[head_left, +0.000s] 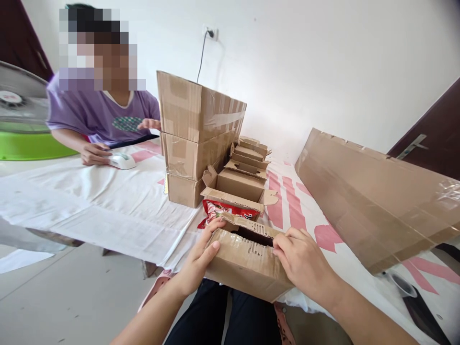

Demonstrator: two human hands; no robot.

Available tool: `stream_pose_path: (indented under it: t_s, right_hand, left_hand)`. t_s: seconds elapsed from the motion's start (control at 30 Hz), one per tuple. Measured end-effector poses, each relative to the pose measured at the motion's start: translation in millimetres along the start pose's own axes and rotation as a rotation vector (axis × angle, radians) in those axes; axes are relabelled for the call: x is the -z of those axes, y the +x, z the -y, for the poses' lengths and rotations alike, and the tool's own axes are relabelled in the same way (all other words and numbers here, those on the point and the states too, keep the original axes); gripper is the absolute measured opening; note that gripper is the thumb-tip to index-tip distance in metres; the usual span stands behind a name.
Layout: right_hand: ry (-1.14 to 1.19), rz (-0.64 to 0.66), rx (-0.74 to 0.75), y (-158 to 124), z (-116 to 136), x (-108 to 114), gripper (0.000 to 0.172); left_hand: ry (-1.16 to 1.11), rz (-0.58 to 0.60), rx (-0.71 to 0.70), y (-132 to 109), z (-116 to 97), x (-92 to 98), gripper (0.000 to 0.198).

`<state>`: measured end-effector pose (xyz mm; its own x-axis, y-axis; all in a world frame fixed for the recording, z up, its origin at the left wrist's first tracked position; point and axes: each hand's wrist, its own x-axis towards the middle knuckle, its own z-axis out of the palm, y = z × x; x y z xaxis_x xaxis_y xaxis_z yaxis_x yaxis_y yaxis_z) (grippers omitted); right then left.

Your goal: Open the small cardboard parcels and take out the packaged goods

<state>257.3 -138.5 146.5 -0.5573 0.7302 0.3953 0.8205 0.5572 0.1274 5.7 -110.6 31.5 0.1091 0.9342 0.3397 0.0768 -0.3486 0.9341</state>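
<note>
Both hands on one small cardboard box (244,263), held at the near table edge, above the lap.

- Left hand (201,261): fingers pressed together, wrapped round the box's left end; thumb flat on the front face.
- Right hand (298,261): fingers close together, hooked over the top front edge at the right end, knuckles up.
- Key relation: box lies between the two hands, long axis running left to right across the body. Both hands touch it, neither nearer. Top partly open, dark gap showing, rear flap raised and facing away.

Surroundings, left to right:
- Fan (17,100), 1, at far left.
- Co-worker in purple shirt (100,115), 1, seated across the table. One hand rests on a white device (122,160); the other hovers near the stack.
- Table cover (108,201), white with pink bands.
- Stacked cartons (194,139): 3, one on another, top one widest.
- Red packet (224,211): 1, just behind the held box, touching its raised flap.
- Row of small open boxes (240,179) just right of the stack: at least 4. The rear ones overlap, so the exact count is uncertain.
- Large flat carton (373,201): 1, tilted, taped, well apart on the right.
</note>
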Motion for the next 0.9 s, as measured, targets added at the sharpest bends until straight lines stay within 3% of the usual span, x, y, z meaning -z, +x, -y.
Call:
stream_pose_path:
  t_s: [0.13,0.4,0.57,0.9]
  right_hand:
    - [0.005,0.034,0.004,0.0,1.1,4.5,0.018]
    - [0.002,-0.057,0.015,-3.4,1.3,-3.1,0.024]
    - [0.157,0.059,0.028,-8.0,-1.7,7.6,0.020]
    - [-0.097,0.006,0.108,-6.8,2.7,-8.8,0.025]
  left_hand:
    - [0.027,-0.013,-0.007,0.6,3.3,-0.9,0.051]
    - [0.018,-0.012,-0.002,-1.0,0.1,0.0,0.051]
    - [-0.022,-0.017,-0.010,-2.4,-2.6,-0.2,0.049]
    - [-0.033,0.013,0.010,-1.5,1.2,0.5,0.053]
